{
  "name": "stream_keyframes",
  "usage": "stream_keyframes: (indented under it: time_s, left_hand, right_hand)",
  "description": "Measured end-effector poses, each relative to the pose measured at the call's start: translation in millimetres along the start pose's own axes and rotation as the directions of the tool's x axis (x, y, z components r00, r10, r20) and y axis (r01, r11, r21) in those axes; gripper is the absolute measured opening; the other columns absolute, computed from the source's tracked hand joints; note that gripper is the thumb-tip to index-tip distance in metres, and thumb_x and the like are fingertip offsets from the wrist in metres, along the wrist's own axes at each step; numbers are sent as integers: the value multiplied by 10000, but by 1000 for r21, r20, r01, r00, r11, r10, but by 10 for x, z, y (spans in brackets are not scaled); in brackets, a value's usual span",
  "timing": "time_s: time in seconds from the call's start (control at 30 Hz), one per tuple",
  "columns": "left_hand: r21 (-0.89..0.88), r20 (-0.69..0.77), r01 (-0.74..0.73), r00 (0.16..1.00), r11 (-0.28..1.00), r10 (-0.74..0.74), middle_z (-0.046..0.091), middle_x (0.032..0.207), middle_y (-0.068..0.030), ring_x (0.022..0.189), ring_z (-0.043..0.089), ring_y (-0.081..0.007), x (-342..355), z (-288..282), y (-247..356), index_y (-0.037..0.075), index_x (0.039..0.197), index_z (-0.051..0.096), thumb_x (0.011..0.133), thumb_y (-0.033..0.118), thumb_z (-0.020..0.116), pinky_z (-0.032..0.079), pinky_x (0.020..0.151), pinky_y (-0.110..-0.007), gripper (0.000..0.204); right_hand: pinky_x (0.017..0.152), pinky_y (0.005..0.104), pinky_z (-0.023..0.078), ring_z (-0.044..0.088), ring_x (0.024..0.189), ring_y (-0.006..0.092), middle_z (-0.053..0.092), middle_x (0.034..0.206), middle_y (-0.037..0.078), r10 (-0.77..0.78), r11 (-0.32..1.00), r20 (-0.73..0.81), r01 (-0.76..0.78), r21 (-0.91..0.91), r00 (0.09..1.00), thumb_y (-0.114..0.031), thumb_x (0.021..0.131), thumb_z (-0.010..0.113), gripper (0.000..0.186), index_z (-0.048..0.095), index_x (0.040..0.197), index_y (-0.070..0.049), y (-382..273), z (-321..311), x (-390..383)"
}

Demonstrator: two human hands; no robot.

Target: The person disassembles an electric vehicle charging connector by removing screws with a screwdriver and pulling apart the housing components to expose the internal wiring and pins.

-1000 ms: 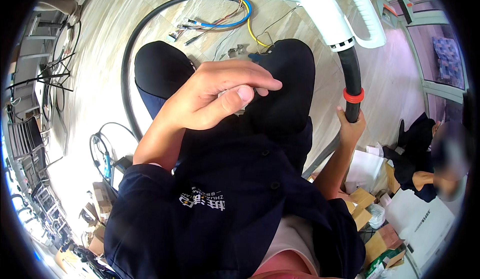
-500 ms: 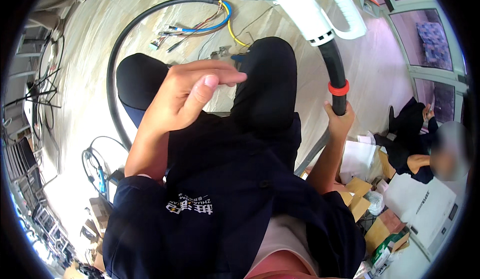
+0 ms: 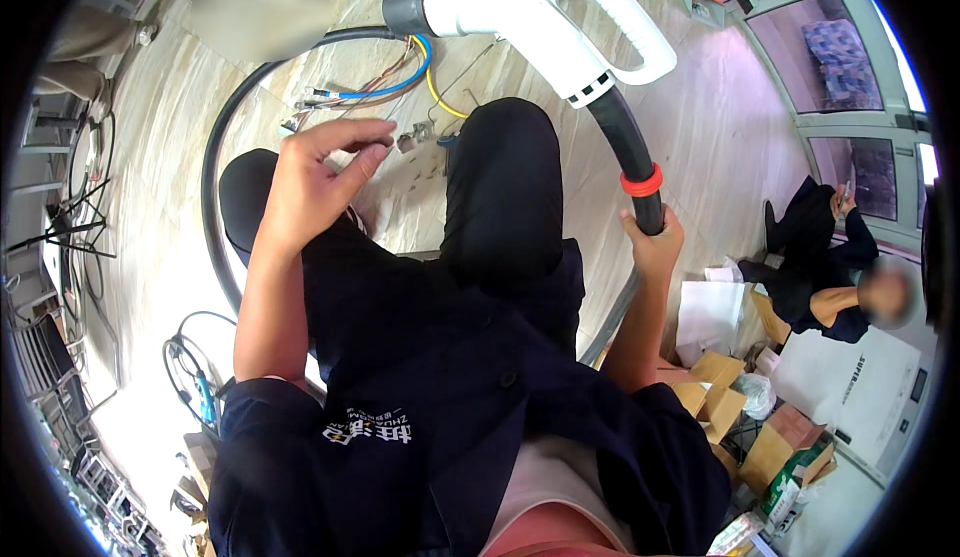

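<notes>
My right hand [image 3: 655, 247] grips the black cable [image 3: 617, 132] just below a red ring [image 3: 642, 182]; above rises a white plug handle [image 3: 545, 42] with looped grip and black nozzle [image 3: 405, 9]. My left hand [image 3: 325, 177] hangs over the gap between my dark-trousered knees, thumb drawn close to bent fingertips; whether anything small lies between them I cannot make out. Just beyond it on the floor are small metal pieces [image 3: 418, 137] and the blue, yellow and brown wires [image 3: 420, 67] at a thick cable's stripped end.
A person [image 3: 810, 237] sits at right beside a white case [image 3: 840, 387] and cardboard boxes [image 3: 720, 387]. Glazed doors [image 3: 805, 47] stand upper right. Chairs [image 3: 45, 352] and looped cables [image 3: 180, 357] line the left; another person's legs [image 3: 100, 32] show upper left.
The plug and my right hand have moved left in the picture as the view shifted. My left hand has also moved left, its fingertips now bent closer to the thumb.
</notes>
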State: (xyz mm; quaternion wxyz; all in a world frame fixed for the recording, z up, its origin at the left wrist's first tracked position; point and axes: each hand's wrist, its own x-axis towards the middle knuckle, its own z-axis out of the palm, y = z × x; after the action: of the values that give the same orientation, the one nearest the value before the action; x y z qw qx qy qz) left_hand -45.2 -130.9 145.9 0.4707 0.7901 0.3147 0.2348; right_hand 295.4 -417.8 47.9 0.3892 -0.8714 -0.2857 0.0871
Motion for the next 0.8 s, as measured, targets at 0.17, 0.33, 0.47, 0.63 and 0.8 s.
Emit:
stream_keyframes:
  time_s: [0.17, 0.33, 0.47, 0.63, 0.8]
  left_hand:
    - [-174, 68, 108, 993, 979, -97, 685, 1141, -154, 1014, 652, -187, 250, -84, -268, -30, 1359, 524, 952, 199, 656, 491, 903, -306, 486]
    - [-443, 28, 271, 957, 854, -289, 582, 1309, -210, 1144, 629, -268, 615, -182, -350, -5, 1478, 365, 967, 453, 606, 504, 938, -369, 727]
    - [-697, 157, 360, 921, 620, -357, 544, 1345, -231, 1194, 599, -321, 1014, -109, -472, 19, 1454, 381, 979, 555, 527, 505, 959, -422, 730]
    - [-851, 372, 400, 917, 341, -147, 566, 1349, -163, 1231, 569, -352, 1296, 138, -667, 71, 1400, 461, 971, 558, 527, 461, 1035, -542, 653]
    - [-959, 271, 274, 961, 70, -50, 648, 1228, -136, 1113, 645, -316, 1398, 370, -736, 26, 1313, 541, 981, 410, 583, 514, 992, -549, 509]
  right_hand:
    - [617, 306, 438, 507, 643, 118, 562, 683, 15, 24, 999, 11, -24, 27, 1000, -221, 700, 875, 345, 613, 798, -19, -40, 5, -4]
    - [613, 305, 433, 503, 640, 118, 555, 678, 12, 12, 1000, 13, -12, 18, 1000, -233, 696, 879, 357, 603, 783, -25, -38, 25, -25]
    - [618, 303, 436, 507, 645, 119, 557, 681, 14, 6, 1000, 29, -6, -12, 1000, -238, 692, 881, 361, 605, 784, -24, 4, -13, -60]
    - [635, 303, 450, 526, 657, 123, 576, 692, 23, 4, 1000, 42, -5, 13, 999, -241, 693, 875, 350, 630, 809, -20, -92, 4, -78]
    - [646, 326, 468, 554, 672, 134, 623, 718, 38, -27, 1000, 68, 28, -11, 997, -242, 704, 863, 345, 654, 842, -6, 32, 112, 84]
